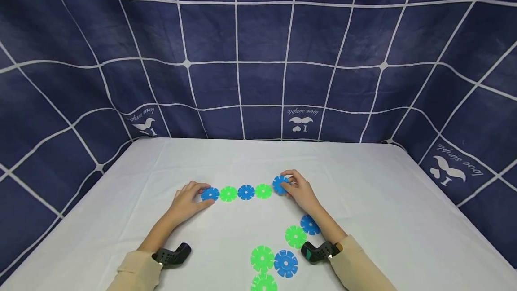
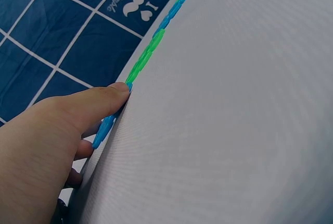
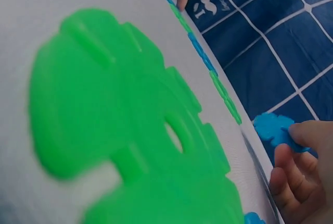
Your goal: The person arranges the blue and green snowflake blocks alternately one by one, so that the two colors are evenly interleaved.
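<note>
A straight row of notched plastic discs lies on the white cloth in the head view: a blue disc point(image 1: 210, 194), a green disc point(image 1: 228, 194), another blue disc point(image 1: 246, 192) and a green disc point(image 1: 264, 191) at the right end. My left hand point(image 1: 186, 202) pinches the leftmost blue disc between thumb and fingers, as the left wrist view also shows. Just past the row's right end, my right hand point(image 1: 302, 191) holds a separate blue disc point(image 3: 273, 128) between thumb and fingers. In the right wrist view this disc is tilted and apart from the green end disc.
Nearer my body lie loose discs: a blue one point(image 1: 310, 224) partly behind my right forearm, a green one point(image 1: 296, 236), a blue one point(image 1: 286, 263) and green ones point(image 1: 262, 258). A dark blue checked curtain point(image 1: 258, 80) stands behind the white tabletop point(image 1: 181, 156).
</note>
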`<state>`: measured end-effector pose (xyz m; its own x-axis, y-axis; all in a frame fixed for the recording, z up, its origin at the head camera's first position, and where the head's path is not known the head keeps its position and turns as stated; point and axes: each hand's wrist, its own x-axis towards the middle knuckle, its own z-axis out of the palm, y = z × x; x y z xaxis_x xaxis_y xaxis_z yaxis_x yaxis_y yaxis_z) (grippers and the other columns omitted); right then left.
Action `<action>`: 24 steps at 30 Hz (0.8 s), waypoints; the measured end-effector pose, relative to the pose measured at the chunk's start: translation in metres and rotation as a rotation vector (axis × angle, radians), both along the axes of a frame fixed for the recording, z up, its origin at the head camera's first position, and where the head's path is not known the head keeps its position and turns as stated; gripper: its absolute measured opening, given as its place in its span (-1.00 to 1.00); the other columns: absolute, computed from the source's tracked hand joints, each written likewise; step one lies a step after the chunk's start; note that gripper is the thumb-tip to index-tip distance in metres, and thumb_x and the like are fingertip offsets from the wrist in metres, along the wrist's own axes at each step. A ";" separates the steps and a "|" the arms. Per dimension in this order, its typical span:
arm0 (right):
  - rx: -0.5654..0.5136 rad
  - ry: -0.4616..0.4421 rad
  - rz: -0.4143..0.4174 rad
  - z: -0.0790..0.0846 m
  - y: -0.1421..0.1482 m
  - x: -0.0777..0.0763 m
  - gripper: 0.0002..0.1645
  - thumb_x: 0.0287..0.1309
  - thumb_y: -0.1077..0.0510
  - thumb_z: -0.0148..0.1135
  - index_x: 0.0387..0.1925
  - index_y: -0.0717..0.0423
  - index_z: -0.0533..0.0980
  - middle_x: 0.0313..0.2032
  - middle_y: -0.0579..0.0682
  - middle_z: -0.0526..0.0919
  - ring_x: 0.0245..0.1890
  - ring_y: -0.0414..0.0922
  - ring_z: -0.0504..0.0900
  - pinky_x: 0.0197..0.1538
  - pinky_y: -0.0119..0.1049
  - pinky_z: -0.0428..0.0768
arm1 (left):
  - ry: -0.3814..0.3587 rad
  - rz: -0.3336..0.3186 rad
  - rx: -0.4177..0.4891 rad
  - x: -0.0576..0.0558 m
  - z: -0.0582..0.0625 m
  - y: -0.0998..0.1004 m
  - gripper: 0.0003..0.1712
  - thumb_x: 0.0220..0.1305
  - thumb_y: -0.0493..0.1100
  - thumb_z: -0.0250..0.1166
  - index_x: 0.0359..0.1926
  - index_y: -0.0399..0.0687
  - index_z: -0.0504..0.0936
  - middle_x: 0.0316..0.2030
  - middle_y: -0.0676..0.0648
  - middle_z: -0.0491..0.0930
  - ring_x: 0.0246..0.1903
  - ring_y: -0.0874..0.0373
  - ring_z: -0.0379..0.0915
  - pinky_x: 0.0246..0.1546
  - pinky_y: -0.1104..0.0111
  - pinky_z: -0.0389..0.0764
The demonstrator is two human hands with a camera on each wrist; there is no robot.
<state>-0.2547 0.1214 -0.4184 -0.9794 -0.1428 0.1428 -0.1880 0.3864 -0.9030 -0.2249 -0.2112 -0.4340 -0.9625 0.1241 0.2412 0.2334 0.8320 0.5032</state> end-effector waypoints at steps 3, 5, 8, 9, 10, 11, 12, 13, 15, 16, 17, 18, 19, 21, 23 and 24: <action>0.029 0.011 -0.016 -0.003 0.002 0.000 -0.65 0.13 0.21 0.16 -0.01 0.02 0.42 -0.34 0.04 0.50 -0.59 -0.24 0.40 -0.49 -0.49 0.40 | -0.010 0.001 0.007 0.001 0.001 0.002 -0.40 -0.01 0.16 0.30 0.01 -0.06 0.52 -0.24 -0.02 0.46 -0.18 0.10 0.34 -0.22 0.27 0.15; 0.069 0.035 -0.018 -0.005 0.003 0.000 -0.65 0.12 0.23 0.17 -0.02 0.05 0.41 -0.37 0.02 0.48 -0.56 -0.23 0.38 -0.47 -0.48 0.38 | -0.012 0.004 0.006 0.001 0.002 0.003 -0.40 -0.01 0.16 0.30 0.02 -0.06 0.52 -0.24 -0.02 0.46 -0.18 0.10 0.34 -0.22 0.27 0.15; 0.147 0.066 -0.023 -0.006 0.004 -0.001 -0.66 0.11 0.22 0.17 -0.04 0.06 0.40 -0.42 -0.01 0.47 -0.51 -0.21 0.33 -0.45 -0.45 0.31 | -0.014 0.012 -0.003 0.001 0.002 0.003 -0.40 0.00 0.15 0.30 0.02 -0.05 0.52 -0.23 -0.01 0.46 -0.19 0.11 0.34 -0.22 0.27 0.15; 0.174 0.073 -0.026 -0.006 0.004 -0.001 -0.67 0.11 0.21 0.17 -0.05 0.06 0.41 -0.42 -0.03 0.47 -0.51 -0.21 0.33 -0.44 -0.45 0.31 | -0.014 0.014 -0.008 0.001 0.002 0.003 -0.40 0.00 0.16 0.30 0.02 -0.05 0.52 -0.23 -0.01 0.46 -0.19 0.11 0.33 -0.22 0.28 0.15; 0.197 0.078 -0.029 -0.007 0.004 -0.001 -0.67 0.10 0.21 0.17 -0.06 0.07 0.41 -0.42 -0.03 0.48 -0.49 -0.21 0.33 -0.43 -0.44 0.31 | -0.014 0.016 -0.009 0.001 0.002 0.003 -0.41 0.00 0.15 0.30 0.02 -0.05 0.52 -0.24 -0.01 0.46 -0.19 0.11 0.33 -0.22 0.28 0.15; 0.216 0.082 -0.035 -0.007 0.004 -0.001 -0.68 0.10 0.20 0.18 -0.07 0.07 0.42 -0.41 -0.04 0.48 -0.48 -0.20 0.34 -0.41 -0.43 0.31 | -0.015 0.017 -0.009 0.001 0.001 0.003 -0.41 0.00 0.15 0.30 0.03 -0.05 0.52 -0.24 0.00 0.46 -0.19 0.11 0.33 -0.22 0.28 0.15; 0.233 0.086 -0.039 -0.007 0.004 -0.001 -0.70 0.10 0.19 0.18 -0.08 0.07 0.43 -0.40 -0.03 0.47 -0.46 -0.20 0.34 -0.39 -0.42 0.31 | -0.016 0.017 -0.008 0.001 0.001 0.003 -0.41 0.00 0.15 0.30 0.03 -0.05 0.52 -0.24 0.00 0.46 -0.19 0.11 0.33 -0.22 0.27 0.15; 0.248 0.091 -0.043 -0.008 0.004 -0.001 -0.71 0.10 0.19 0.18 -0.10 0.08 0.45 -0.38 -0.03 0.47 -0.45 -0.19 0.34 -0.37 -0.42 0.31 | -0.017 0.017 -0.008 0.001 0.001 0.003 -0.41 -0.01 0.15 0.30 0.03 -0.05 0.52 -0.24 0.00 0.46 -0.19 0.11 0.33 -0.22 0.27 0.15; 0.264 0.099 -0.049 -0.009 0.004 0.000 -0.74 0.10 0.18 0.19 -0.14 0.09 0.47 -0.33 -0.01 0.46 -0.41 -0.19 0.34 -0.33 -0.41 0.32 | -0.017 0.016 -0.006 0.001 0.001 0.003 -0.41 -0.01 0.15 0.30 0.03 -0.04 0.52 -0.24 0.00 0.46 -0.18 0.11 0.33 -0.21 0.27 0.15; 0.271 0.104 -0.050 -0.009 0.004 0.000 -0.76 0.10 0.18 0.19 -0.15 0.09 0.48 -0.31 0.00 0.45 -0.40 -0.19 0.34 -0.31 -0.41 0.33 | -0.018 0.016 -0.008 0.000 0.001 0.003 -0.40 -0.01 0.15 0.30 0.03 -0.04 0.51 -0.24 0.00 0.46 -0.18 0.12 0.33 -0.21 0.27 0.15; 0.279 0.108 -0.051 -0.010 0.004 0.000 -0.77 0.10 0.18 0.19 -0.17 0.09 0.49 -0.29 0.00 0.44 -0.39 -0.19 0.34 -0.30 -0.40 0.33 | -0.017 0.015 -0.008 0.000 0.001 0.003 -0.40 -0.01 0.16 0.30 0.03 -0.04 0.51 -0.23 0.00 0.46 -0.18 0.12 0.33 -0.21 0.27 0.15; 0.286 0.109 -0.052 -0.010 0.004 0.001 -0.79 0.10 0.18 0.19 -0.18 0.09 0.50 -0.28 0.00 0.45 -0.38 -0.19 0.34 -0.29 -0.40 0.33 | -0.014 0.013 -0.009 0.000 0.001 0.002 -0.40 -0.01 0.16 0.30 0.03 -0.04 0.51 -0.23 0.00 0.46 -0.18 0.12 0.33 -0.21 0.28 0.15; 0.295 0.110 -0.053 -0.011 0.004 0.001 -0.79 0.10 0.17 0.18 -0.18 0.08 0.50 -0.26 0.00 0.45 -0.37 -0.19 0.34 -0.29 -0.40 0.34 | -0.012 0.012 -0.009 0.000 0.000 0.002 -0.40 0.00 0.17 0.30 0.03 -0.04 0.51 -0.23 0.00 0.46 -0.18 0.12 0.33 -0.21 0.28 0.15; 0.308 0.111 -0.051 -0.011 0.004 0.002 -0.79 0.11 0.17 0.18 -0.18 0.07 0.51 -0.25 0.00 0.45 -0.36 -0.19 0.35 -0.27 -0.39 0.34 | -0.004 0.008 -0.012 0.000 0.000 0.002 -0.39 0.00 0.17 0.29 0.03 -0.04 0.52 -0.23 0.00 0.46 -0.17 0.12 0.34 -0.22 0.29 0.16; 0.318 0.111 -0.046 -0.011 0.004 0.002 -0.80 0.11 0.17 0.17 -0.18 0.07 0.52 -0.23 -0.01 0.44 -0.35 -0.19 0.35 -0.27 -0.39 0.35 | 0.000 0.004 -0.011 0.000 0.000 0.001 -0.39 0.00 0.17 0.29 0.03 -0.05 0.51 -0.23 -0.01 0.46 -0.17 0.11 0.34 -0.22 0.29 0.16; 0.319 0.109 -0.043 -0.011 0.004 0.002 -0.80 0.11 0.16 0.17 -0.18 0.06 0.52 -0.22 -0.01 0.44 -0.34 -0.19 0.35 -0.26 -0.38 0.35 | 0.001 0.004 -0.011 0.000 0.000 0.001 -0.40 0.00 0.17 0.29 0.03 -0.05 0.51 -0.22 -0.01 0.47 -0.16 0.11 0.34 -0.22 0.29 0.16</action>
<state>-0.2526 0.1251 -0.4292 -0.9669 -0.1562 0.2016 -0.2541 0.6558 -0.7109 -0.2245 -0.2102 -0.4339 -0.9627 0.1231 0.2411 0.2308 0.8385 0.4936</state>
